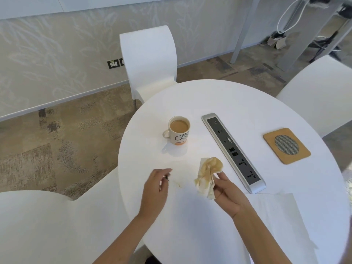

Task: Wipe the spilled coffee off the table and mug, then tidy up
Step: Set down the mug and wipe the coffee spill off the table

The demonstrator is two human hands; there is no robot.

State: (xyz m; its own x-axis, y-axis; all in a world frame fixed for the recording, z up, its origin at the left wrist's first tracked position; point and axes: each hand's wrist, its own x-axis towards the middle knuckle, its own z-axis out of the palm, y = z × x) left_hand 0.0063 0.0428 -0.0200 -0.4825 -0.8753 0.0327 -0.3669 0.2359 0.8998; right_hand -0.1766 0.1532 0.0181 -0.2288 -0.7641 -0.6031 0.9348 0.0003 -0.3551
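Observation:
A cream mug (179, 130) full of milky coffee stands on the round white table (228, 96), handle to the left. My right hand (226, 191) is shut on a crumpled, coffee-stained tissue (207, 174) held just above the tabletop. My left hand (155, 184) hovers over the table to the left of the tissue, fingers apart and holding nothing. Small brown coffee smears (178, 184) remain on the table between my hands.
A grey power strip (233, 151) is set into the table right of the mug. A cork coaster (286, 145) lies at the far right. A clean white napkin (280, 216) lies near my right forearm. White chairs (148, 60) surround the table.

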